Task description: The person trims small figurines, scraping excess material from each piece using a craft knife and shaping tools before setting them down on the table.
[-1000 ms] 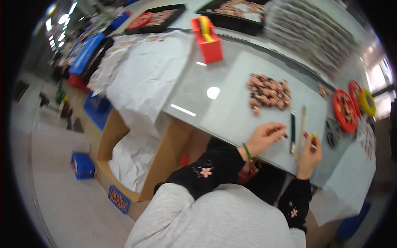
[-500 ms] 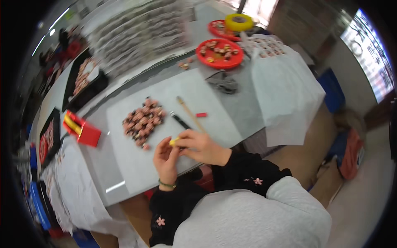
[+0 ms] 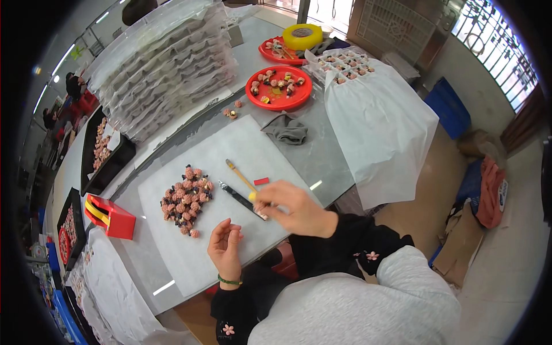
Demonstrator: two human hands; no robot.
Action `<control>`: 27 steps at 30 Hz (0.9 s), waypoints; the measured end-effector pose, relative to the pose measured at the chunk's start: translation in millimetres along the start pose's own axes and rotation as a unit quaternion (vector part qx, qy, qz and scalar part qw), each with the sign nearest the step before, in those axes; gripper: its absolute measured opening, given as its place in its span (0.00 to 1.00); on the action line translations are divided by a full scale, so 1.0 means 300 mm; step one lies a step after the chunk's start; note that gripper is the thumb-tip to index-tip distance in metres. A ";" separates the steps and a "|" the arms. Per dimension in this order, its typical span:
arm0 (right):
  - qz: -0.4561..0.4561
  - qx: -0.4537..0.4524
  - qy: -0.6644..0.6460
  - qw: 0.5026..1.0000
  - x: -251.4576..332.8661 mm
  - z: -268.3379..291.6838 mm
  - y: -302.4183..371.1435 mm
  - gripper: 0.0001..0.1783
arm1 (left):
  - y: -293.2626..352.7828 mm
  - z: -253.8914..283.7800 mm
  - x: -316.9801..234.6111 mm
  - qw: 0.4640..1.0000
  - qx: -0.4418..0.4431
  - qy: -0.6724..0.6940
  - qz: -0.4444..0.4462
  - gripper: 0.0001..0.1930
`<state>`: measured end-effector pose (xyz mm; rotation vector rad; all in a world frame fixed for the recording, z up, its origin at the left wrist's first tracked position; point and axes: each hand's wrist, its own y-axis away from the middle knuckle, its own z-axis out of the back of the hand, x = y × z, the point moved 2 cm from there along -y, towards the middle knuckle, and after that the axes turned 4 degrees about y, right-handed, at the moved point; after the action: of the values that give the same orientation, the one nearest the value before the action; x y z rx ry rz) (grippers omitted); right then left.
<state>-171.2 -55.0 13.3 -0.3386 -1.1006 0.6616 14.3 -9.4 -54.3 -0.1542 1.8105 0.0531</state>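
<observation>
My right hand (image 3: 299,208) is above the white sheet (image 3: 238,141), its fingertips pinched on a small yellow piece (image 3: 252,196). Pinkish bits show just under those fingers, too small to name. Beneath that hand lie a slim dark pen-like tool (image 3: 236,195) and a wooden-handled brush or stick (image 3: 240,174). My left hand (image 3: 225,252) rests apart from the right near the sheet's front edge, palm turned inward. Its fingers are loosely bent, with nothing visible between them. Left of the tools is a pile of small pink bumpy figures with dark parts (image 3: 187,198).
A red tape dispenser (image 3: 115,219) stands left. At the back are a red plate of figures (image 3: 279,103), yellow tape roll (image 3: 302,37), grey cloth (image 3: 287,129) and stacked trays (image 3: 167,75). A small red strip (image 3: 261,181) lies by the brush. White film (image 3: 382,132) drapes at right.
My hands have parted. The right moved right with the yellow piece, which was between both hands before; the left no longer touches it. The view has shifted slightly.
</observation>
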 end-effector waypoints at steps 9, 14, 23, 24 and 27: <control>-0.127 -0.271 0.186 0.936 -0.188 0.715 -0.187 0.10 | 0.000 0.004 -0.013 0.999 -0.030 -0.015 -0.004 0.12; -0.151 -0.315 0.231 0.908 -0.536 1.105 -0.243 0.15 | -0.012 -0.004 0.013 0.999 -0.038 -0.027 0.010 0.12; -0.300 -0.208 0.468 0.805 -0.942 1.332 -0.259 0.13 | -0.020 -0.026 0.015 0.995 -0.066 -0.070 0.021 0.11; -0.300 -0.205 0.494 0.790 -0.961 1.331 -0.270 0.13 | -0.026 -0.029 0.013 0.994 -0.070 -0.079 0.023 0.11; -0.294 -0.182 0.522 0.780 -1.018 1.259 -0.312 0.11 | -0.021 -0.008 0.003 0.992 -0.095 -0.076 0.027 0.11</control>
<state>-569.7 -348.1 11.7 -0.5631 -0.1831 -0.3397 12.6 -16.1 -54.4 -0.2300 1.6565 0.2681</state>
